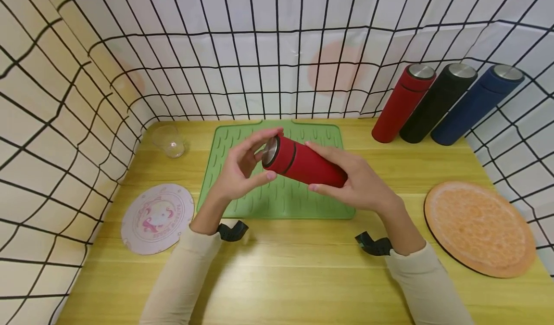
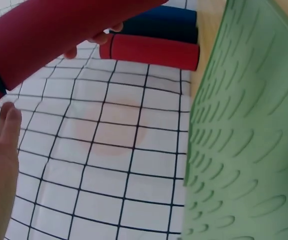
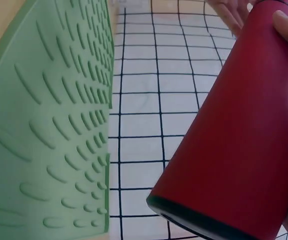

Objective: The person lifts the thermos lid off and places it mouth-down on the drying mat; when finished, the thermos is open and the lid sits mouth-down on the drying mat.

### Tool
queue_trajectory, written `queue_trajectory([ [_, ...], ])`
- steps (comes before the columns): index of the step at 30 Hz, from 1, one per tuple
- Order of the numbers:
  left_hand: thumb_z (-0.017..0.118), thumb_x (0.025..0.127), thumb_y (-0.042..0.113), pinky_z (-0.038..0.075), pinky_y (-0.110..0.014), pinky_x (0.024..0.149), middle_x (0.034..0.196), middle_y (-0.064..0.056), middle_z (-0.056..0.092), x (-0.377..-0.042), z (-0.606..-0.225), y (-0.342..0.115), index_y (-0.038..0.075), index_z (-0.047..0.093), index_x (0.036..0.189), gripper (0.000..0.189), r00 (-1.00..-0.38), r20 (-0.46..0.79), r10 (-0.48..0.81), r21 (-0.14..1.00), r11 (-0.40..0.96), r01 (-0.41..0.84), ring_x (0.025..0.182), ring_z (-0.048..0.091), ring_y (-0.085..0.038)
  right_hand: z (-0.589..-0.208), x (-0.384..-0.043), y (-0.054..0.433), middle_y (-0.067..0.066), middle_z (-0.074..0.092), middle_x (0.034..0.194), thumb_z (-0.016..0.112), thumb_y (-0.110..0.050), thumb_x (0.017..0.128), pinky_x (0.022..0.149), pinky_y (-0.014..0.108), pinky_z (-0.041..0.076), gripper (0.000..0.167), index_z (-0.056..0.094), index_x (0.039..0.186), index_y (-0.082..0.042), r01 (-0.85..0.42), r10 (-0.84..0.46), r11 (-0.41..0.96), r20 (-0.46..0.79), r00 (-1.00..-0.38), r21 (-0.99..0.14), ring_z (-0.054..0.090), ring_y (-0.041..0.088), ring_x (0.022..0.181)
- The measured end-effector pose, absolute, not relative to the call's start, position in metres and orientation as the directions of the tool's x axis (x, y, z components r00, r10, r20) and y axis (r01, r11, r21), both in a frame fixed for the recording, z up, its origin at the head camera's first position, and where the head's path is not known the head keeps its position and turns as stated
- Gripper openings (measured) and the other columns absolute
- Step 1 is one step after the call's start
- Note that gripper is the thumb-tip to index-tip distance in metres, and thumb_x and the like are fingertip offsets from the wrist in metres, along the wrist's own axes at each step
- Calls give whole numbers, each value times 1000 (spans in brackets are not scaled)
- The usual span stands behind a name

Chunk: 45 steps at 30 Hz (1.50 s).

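My right hand (image 1: 352, 173) grips the lower body of a red thermos bottle (image 1: 311, 164), thumb on the near side and fingers on the far side. The bottle is held tilted above a green drying mat (image 1: 281, 205), its silver-topped lid end pointing left. Around that lid end is my left hand (image 1: 242, 166), with thumb and fingers spread apart and fairly straight, fingertips right at the lid's edge. In the right wrist view the dark base of the bottle (image 3: 229, 125) faces down; the left wrist view has the left fingers (image 2: 11, 125) just beside the bottle.
Red (image 1: 400, 106), black (image 1: 437, 106) and blue thermos bottles (image 1: 476, 106) stand at the back right. A clear glass (image 1: 169, 142) is at back left, a round pink-white mat (image 1: 157, 219) at left, a round orange mat (image 1: 480, 229) at right. Black wire grid (image 1: 277, 51) surrounds the table.
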<state>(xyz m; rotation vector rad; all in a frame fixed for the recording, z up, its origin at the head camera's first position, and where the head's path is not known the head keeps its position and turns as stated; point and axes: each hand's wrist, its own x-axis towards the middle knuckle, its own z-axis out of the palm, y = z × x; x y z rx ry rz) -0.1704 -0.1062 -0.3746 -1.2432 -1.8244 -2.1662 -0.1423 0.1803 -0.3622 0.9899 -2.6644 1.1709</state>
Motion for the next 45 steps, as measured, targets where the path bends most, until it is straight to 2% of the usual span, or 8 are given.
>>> queue_trajectory([
  [7, 80, 92, 24, 54, -37, 105, 154, -11, 50, -172, -378, -106, 7, 51, 151, 68, -641, 603, 475, 795, -292, 531, 138, 47, -33, -364, -143, 177, 0, 66, 133, 86, -28, 85, 78, 36, 61, 80, 48, 155, -33, -606, -512, 486, 356, -781, -630, 62, 19, 110],
  [11, 80, 92, 25, 57, -34, 100, 148, -15, 55, -170, -379, -100, 0, 51, 149, 69, -752, 538, 380, 843, -219, 492, 130, 55, -30, -368, -145, 172, 4, 68, 131, 87, -30, 84, 76, 40, 61, 80, 49, 154, -30, -646, -468, 554, 445, -763, -526, 65, 22, 106],
  [18, 87, 83, 40, 61, -30, 82, 126, -7, 67, -164, -378, -91, 16, 64, 137, 63, -928, 349, 132, 937, -40, 347, 104, 67, -23, -373, -151, 165, 13, 70, 128, 89, -31, 79, 78, 49, 63, 74, 60, 146, -23, -711, -444, 650, 625, -642, -269, 69, 33, 103],
  [22, 86, 83, 41, 58, -35, 95, 141, -10, 57, -168, -378, -97, 12, 51, 148, 79, -842, 441, 312, 897, -111, 429, 124, 58, -29, -373, -151, 167, 7, 72, 126, 92, -28, 73, 78, 46, 63, 76, 63, 143, -21, -724, -430, 575, 612, -664, -381, 70, 26, 106],
  [27, 81, 88, 11, 51, -41, 109, 153, -13, 50, -173, -378, -108, 0, 42, 153, 77, -670, 554, 495, 831, -281, 480, 141, 46, -34, -369, -147, 170, 3, 72, 128, 92, -25, 72, 78, 43, 63, 77, 62, 142, -22, -697, -429, 502, 552, -715, -513, 68, 21, 107],
  [30, 82, 86, 7, 54, -39, 105, 149, -11, 56, -173, -377, -111, -3, 47, 150, 74, -683, 560, 469, 828, -296, 476, 137, 52, -32, -367, -146, 170, 2, 71, 130, 92, -25, 73, 78, 42, 63, 76, 61, 143, -23, -688, -440, 499, 531, -725, -527, 68, 20, 109],
  [38, 90, 79, 44, 62, -38, 90, 125, -11, 69, -168, -377, -102, 10, 62, 137, 73, -883, 387, 266, 921, -72, 383, 113, 68, -26, -369, -144, 169, 8, 70, 131, 92, -27, 74, 78, 47, 64, 77, 61, 143, -22, -682, -408, 579, 565, -717, -447, 68, 27, 111],
  [45, 78, 88, 11, 48, -41, 111, 161, -12, 40, -171, -377, -103, 0, 39, 154, 78, -697, 527, 485, 848, -248, 469, 142, 44, -31, -369, -145, 176, 6, 70, 131, 92, -23, 72, 79, 47, 64, 76, 63, 142, -23, -660, -391, 544, 539, -746, -519, 67, 25, 112],
])
